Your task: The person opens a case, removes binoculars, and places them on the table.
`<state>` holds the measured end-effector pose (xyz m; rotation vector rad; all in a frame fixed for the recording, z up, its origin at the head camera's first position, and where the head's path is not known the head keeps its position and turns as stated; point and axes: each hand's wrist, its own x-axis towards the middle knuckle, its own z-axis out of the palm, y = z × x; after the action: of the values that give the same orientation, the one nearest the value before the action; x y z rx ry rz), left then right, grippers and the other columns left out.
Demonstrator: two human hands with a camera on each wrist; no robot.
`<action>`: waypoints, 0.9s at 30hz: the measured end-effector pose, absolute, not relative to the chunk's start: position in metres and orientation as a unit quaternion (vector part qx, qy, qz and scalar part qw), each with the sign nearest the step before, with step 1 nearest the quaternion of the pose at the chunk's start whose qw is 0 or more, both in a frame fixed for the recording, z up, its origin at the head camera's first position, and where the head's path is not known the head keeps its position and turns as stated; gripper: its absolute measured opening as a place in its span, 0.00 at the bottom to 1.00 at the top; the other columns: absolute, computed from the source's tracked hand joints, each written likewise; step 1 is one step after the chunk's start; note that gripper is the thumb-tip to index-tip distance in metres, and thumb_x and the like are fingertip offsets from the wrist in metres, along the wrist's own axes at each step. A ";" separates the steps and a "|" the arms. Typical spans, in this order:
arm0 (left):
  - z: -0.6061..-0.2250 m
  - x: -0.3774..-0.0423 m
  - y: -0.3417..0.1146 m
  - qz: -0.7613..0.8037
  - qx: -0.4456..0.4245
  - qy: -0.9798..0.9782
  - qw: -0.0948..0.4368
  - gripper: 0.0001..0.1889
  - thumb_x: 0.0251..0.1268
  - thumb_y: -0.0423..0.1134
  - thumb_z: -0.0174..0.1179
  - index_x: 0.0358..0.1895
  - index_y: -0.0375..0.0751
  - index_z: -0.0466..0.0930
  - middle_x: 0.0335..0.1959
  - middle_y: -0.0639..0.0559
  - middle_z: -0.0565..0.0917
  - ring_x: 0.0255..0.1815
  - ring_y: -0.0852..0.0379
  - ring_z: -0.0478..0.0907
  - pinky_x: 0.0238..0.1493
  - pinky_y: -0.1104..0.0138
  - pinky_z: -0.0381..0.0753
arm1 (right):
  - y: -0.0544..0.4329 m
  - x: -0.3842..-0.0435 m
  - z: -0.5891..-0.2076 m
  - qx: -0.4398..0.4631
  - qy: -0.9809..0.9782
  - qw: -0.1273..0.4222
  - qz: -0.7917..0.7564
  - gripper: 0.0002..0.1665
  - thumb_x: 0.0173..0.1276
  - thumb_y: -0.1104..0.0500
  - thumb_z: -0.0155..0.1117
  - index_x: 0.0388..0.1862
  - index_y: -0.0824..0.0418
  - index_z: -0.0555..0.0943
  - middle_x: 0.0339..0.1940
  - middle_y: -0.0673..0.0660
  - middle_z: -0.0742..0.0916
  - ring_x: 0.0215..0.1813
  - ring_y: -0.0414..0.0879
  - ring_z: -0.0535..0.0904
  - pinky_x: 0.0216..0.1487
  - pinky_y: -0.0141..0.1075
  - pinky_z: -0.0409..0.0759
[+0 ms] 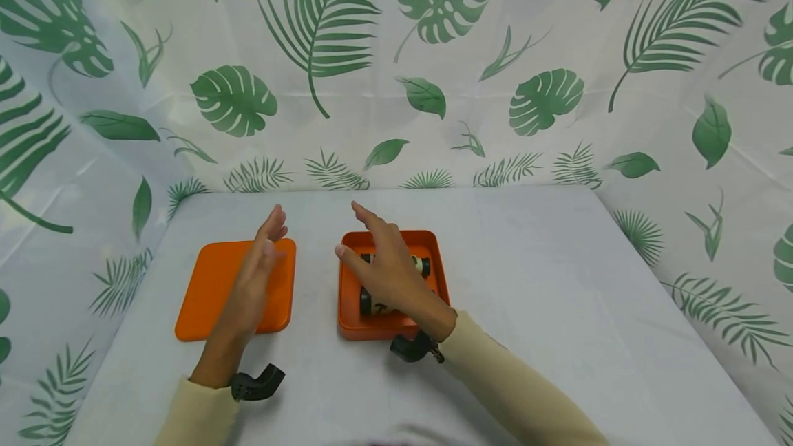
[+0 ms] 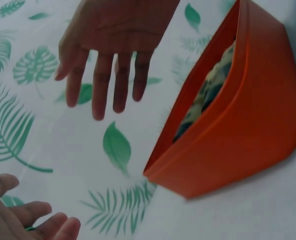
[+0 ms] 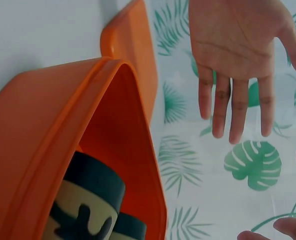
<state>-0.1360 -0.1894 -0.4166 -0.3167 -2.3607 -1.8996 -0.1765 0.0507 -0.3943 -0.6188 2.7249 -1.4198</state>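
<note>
Fingers (image 3: 239,112) straight, left hand (image 1: 250,284) and right hand (image 1: 392,267) hover empty over orange lid (image 1: 210,281) and box (image 1: 365,332).

No word, brand or number can be read. A dark, branching mark (image 3: 83,222) stands on the pale band of a cylinder (image 3: 95,186) at the lower left of the right wrist view; whether it is a sign or plain pattern cannot be told.
</note>
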 end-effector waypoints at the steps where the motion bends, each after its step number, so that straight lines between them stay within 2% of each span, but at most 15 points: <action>1: -0.415 -0.136 -0.186 -0.629 -0.109 -0.768 0.046 0.30 0.90 0.51 0.30 0.89 0.63 0.41 0.89 0.57 0.49 0.89 0.45 0.49 0.84 0.33 0.50 | 0.053 -0.176 -0.394 -0.195 0.868 0.004 -0.457 0.44 0.79 0.40 0.63 0.87 0.37 0.57 0.82 0.46 0.71 0.77 0.49 0.68 0.74 0.56 0.74; 6: -0.410 -0.138 -0.170 -0.655 -0.128 -0.744 0.033 0.29 0.89 0.51 0.28 0.88 0.66 0.44 0.89 0.52 0.50 0.88 0.41 0.50 0.83 0.33 0.53 | 0.066 -0.175 -0.392 -0.171 0.865 0.012 -0.472 0.42 0.80 0.41 0.62 0.87 0.34 0.57 0.82 0.43 0.71 0.78 0.48 0.67 0.76 0.56 0.73; 11: -0.408 -0.140 -0.159 -0.666 -0.136 -0.733 0.020 0.29 0.89 0.52 0.31 0.88 0.66 0.46 0.89 0.51 0.51 0.87 0.42 0.52 0.82 0.33 0.57 | 0.079 -0.175 -0.391 -0.155 0.863 0.018 -0.480 0.44 0.79 0.44 0.65 0.88 0.39 0.57 0.82 0.47 0.71 0.82 0.50 0.66 0.80 0.57 0.71; 15: -0.408 -0.141 -0.151 -0.655 -0.125 -0.745 0.018 0.31 0.88 0.50 0.43 0.87 0.66 0.49 0.88 0.52 0.54 0.87 0.43 0.55 0.81 0.39 0.63 | 0.089 -0.173 -0.390 -0.142 0.861 0.015 -0.489 0.44 0.78 0.45 0.67 0.87 0.42 0.59 0.82 0.49 0.72 0.82 0.53 0.66 0.80 0.58 0.70; 20: -0.408 -0.141 -0.140 -0.621 -0.116 -0.775 0.025 0.40 0.79 0.43 0.63 0.86 0.63 0.53 0.87 0.52 0.59 0.85 0.43 0.61 0.76 0.46 0.73 | 0.100 -0.170 -0.391 -0.113 0.866 0.019 -0.487 0.45 0.76 0.44 0.67 0.87 0.39 0.59 0.82 0.48 0.71 0.82 0.56 0.65 0.79 0.59 0.71; 27: -0.405 -0.137 -0.129 -0.634 -0.115 -0.765 0.004 0.44 0.72 0.40 0.71 0.85 0.66 0.57 0.86 0.54 0.61 0.85 0.44 0.62 0.74 0.48 0.76 | 0.111 -0.165 -0.396 -0.085 0.883 0.021 -0.462 0.48 0.73 0.44 0.70 0.87 0.42 0.59 0.81 0.52 0.72 0.81 0.58 0.67 0.76 0.62 0.72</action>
<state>-0.1375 -0.1295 -0.4054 -0.3607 -2.3967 -1.9847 -0.1653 0.1112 -0.3962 -0.2636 2.7366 -1.4317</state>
